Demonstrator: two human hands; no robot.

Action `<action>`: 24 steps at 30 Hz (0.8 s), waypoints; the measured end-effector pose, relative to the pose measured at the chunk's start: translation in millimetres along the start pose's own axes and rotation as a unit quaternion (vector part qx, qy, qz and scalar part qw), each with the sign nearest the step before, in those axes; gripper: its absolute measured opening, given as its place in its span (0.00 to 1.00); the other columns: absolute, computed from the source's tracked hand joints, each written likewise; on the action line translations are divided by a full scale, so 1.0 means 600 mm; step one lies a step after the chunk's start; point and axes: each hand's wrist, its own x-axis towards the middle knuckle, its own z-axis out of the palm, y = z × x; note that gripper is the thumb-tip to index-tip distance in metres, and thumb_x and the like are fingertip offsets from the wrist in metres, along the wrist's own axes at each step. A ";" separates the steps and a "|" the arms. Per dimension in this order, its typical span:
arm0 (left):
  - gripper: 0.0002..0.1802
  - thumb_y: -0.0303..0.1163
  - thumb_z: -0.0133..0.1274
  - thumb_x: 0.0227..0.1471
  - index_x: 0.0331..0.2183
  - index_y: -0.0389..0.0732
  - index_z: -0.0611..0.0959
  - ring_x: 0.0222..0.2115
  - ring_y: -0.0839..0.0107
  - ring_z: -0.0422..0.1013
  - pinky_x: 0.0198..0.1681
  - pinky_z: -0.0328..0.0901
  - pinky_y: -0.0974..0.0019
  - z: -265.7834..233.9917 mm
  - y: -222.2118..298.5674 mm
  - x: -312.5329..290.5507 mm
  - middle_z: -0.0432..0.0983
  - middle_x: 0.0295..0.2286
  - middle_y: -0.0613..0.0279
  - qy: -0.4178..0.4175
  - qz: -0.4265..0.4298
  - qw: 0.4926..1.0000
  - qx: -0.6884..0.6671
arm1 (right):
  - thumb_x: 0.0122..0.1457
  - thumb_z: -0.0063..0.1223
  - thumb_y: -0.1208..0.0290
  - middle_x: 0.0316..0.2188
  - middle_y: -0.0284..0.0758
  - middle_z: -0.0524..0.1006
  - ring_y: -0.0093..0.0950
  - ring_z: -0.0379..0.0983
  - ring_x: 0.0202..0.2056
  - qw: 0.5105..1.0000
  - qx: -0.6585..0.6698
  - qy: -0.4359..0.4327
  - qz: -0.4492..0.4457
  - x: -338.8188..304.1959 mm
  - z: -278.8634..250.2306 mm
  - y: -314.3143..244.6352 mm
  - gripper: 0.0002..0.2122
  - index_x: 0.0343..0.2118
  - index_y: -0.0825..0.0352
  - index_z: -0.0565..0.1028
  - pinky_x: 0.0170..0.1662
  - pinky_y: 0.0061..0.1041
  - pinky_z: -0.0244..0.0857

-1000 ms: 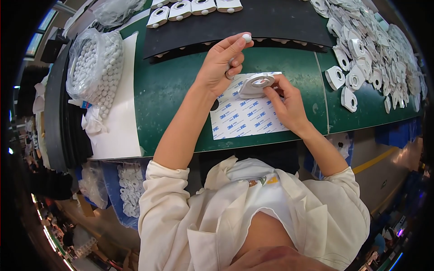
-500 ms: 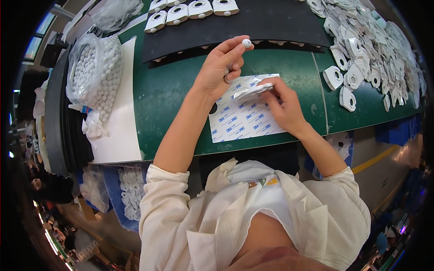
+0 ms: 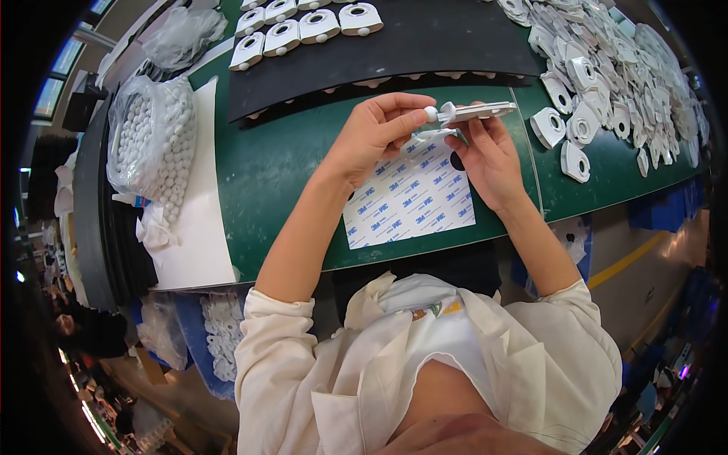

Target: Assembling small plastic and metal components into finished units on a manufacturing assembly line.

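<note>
My left hand (image 3: 375, 133) pinches a small white ball (image 3: 431, 114) between thumb and forefinger and holds it against the end of a flat white plastic part (image 3: 478, 112). My right hand (image 3: 489, 155) grips that part from below, holding it level above a white sheet of adhesive pads (image 3: 409, 201) on the green table (image 3: 273, 174). Both hands are raised a little off the table surface.
A clear bag of white balls (image 3: 148, 140) lies at the left on a white board (image 3: 193, 235). A black mat (image 3: 394, 45) at the back carries a row of finished white parts (image 3: 303, 26). A heap of white parts (image 3: 607, 76) fills the right side.
The white part has been turned from tilted to level and lifted slightly. My left hand has brought the ball down from above onto the part's left end.
</note>
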 end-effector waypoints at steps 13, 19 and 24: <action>0.10 0.31 0.58 0.44 0.32 0.39 0.79 0.15 0.87 0.56 0.15 0.49 0.84 -0.008 -0.003 0.001 0.70 0.19 0.71 -0.018 -0.010 1.000 0.012 | 0.61 0.40 0.71 0.43 0.33 0.69 0.25 0.64 0.45 1.000 -0.018 0.008 -0.012 -0.004 0.000 0.000 0.11 0.46 0.61 0.65 0.47 0.28 0.61; 0.06 0.29 0.58 0.42 0.25 0.40 0.77 0.14 0.86 0.56 0.15 0.48 0.83 -0.004 0.003 -0.002 0.70 0.19 0.69 -0.024 -0.034 0.999 0.010 | 0.61 0.40 0.70 0.42 0.33 0.69 0.24 0.65 0.44 1.000 -0.028 0.000 -0.001 -0.006 0.008 -0.002 0.10 0.45 0.61 0.65 0.45 0.27 0.61; 0.09 0.29 0.60 0.38 0.20 0.42 0.74 0.14 0.87 0.57 0.15 0.48 0.82 -0.005 0.005 -0.004 0.69 0.16 0.72 -0.049 -0.032 0.996 0.069 | 0.61 0.39 0.70 0.39 0.31 0.69 0.22 0.67 0.36 0.996 -0.028 -0.089 0.001 -0.002 0.005 -0.006 0.09 0.44 0.61 0.64 0.40 0.25 0.63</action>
